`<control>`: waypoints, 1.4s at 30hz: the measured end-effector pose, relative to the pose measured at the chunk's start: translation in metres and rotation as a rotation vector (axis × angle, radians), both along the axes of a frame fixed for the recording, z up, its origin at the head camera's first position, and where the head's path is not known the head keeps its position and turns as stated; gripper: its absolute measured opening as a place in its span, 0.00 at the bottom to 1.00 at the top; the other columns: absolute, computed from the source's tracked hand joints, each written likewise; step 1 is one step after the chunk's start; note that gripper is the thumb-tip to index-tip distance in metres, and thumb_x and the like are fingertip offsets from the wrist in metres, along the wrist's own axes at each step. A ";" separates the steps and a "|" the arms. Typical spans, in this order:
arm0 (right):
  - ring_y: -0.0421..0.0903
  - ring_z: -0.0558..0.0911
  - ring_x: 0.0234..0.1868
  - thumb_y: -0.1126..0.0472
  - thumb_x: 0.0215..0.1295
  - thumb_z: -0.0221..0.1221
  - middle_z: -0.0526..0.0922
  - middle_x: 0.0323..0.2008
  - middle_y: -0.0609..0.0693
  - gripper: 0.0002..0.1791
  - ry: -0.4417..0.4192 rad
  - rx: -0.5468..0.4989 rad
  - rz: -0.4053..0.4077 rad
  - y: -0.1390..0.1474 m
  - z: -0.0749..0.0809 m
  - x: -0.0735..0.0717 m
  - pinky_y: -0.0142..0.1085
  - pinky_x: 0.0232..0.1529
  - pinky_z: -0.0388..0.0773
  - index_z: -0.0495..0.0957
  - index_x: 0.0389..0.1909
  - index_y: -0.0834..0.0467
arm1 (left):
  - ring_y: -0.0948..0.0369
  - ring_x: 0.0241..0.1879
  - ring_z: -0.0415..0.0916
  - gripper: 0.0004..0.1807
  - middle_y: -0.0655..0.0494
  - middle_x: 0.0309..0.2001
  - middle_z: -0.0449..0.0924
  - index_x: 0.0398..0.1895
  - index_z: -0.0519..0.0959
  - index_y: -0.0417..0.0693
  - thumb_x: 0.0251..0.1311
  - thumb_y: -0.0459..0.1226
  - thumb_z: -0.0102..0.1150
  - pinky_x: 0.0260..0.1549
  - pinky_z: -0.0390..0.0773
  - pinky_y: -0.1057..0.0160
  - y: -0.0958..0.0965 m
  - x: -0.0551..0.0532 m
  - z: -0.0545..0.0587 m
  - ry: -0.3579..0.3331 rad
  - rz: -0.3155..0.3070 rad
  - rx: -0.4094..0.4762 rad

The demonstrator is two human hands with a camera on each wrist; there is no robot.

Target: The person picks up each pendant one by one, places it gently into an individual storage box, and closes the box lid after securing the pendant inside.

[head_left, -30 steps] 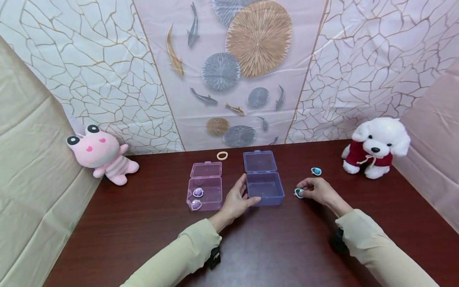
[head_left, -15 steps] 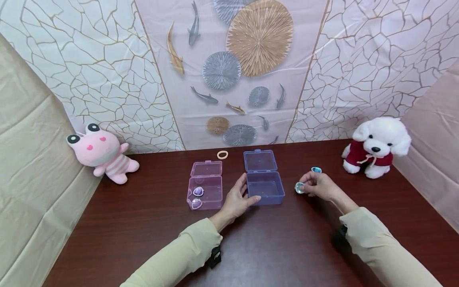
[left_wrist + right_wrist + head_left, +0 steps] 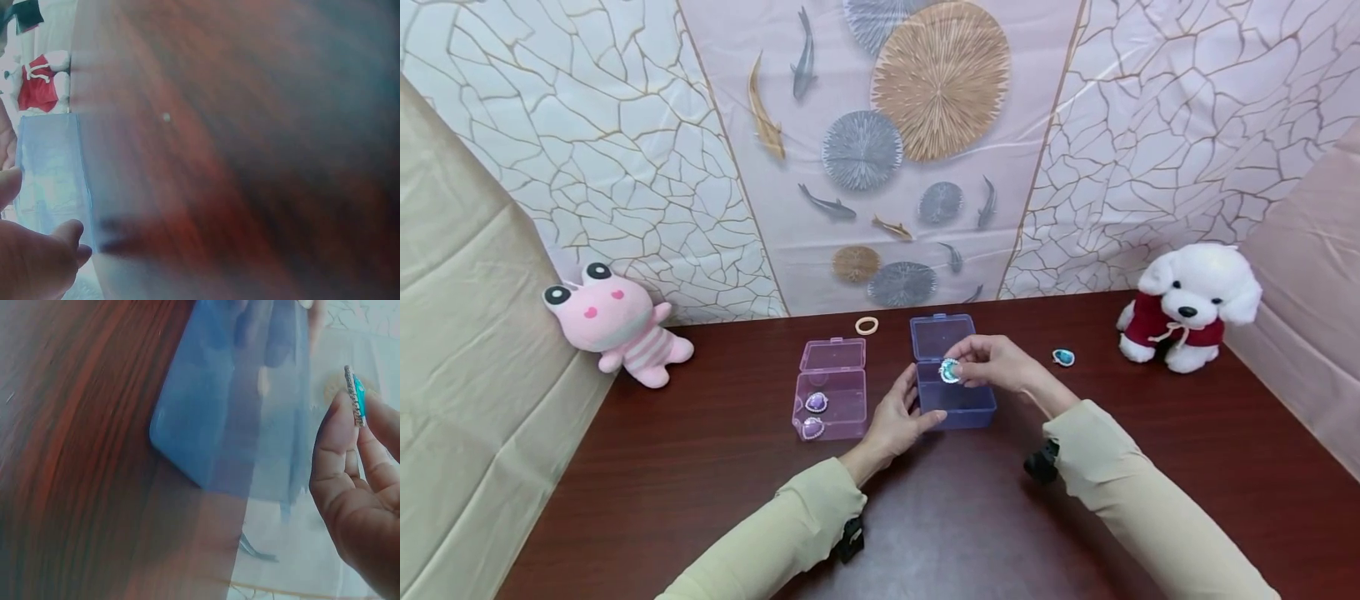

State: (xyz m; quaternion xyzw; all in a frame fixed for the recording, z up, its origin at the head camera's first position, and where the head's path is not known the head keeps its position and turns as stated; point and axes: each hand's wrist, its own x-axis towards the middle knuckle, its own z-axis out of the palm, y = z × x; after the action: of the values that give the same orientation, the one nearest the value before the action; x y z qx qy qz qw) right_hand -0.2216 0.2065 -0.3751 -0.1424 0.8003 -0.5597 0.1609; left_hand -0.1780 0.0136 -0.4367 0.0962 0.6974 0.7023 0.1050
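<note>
Between thumb and fingertips my right hand (image 3: 1003,367) pinches a teal gem pendant (image 3: 950,371) with a sparkling pale border. It is over the lidded blue plastic box (image 3: 957,418), whose lid is tipped back. In the right wrist view the pendant (image 3: 356,400) shows edge-on above the box (image 3: 212,425). My left hand (image 3: 891,425) holds the box at its left side, thumb against the front wall. Another teal pendant (image 3: 1063,357) lies on the table to the right. Two purple pendants (image 3: 816,402) lie in the pink plastic box (image 3: 847,427), which has its lid back too.
A cream ring (image 3: 867,326) lies behind the two boxes. At the back left sits a pink frog plush (image 3: 617,325), and a white dog plush (image 3: 1195,308) in red sits at the back right. A patterned cloth wall (image 3: 820,275) closes off the rear.
My right hand has lifted the teal pendant from the table and carried it left over the blue box. My left hand has stayed at the box.
</note>
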 end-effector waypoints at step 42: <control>0.33 0.70 0.21 0.78 0.51 0.55 0.81 0.21 0.52 0.06 0.070 0.360 0.353 -0.038 -0.023 -0.011 0.23 0.23 0.67 0.78 0.30 0.74 | 0.44 0.70 0.50 0.46 0.39 0.73 0.47 0.73 0.47 0.37 0.52 0.25 0.61 0.65 0.61 0.51 0.001 0.001 0.000 -0.010 0.007 -0.010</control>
State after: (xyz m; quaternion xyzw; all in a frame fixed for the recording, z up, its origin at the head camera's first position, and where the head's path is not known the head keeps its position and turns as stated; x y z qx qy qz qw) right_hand -0.2326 0.1683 -0.3984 -0.2682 0.8549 -0.3661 0.2513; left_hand -0.1766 0.0148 -0.4370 0.0897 0.7008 0.6996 0.1065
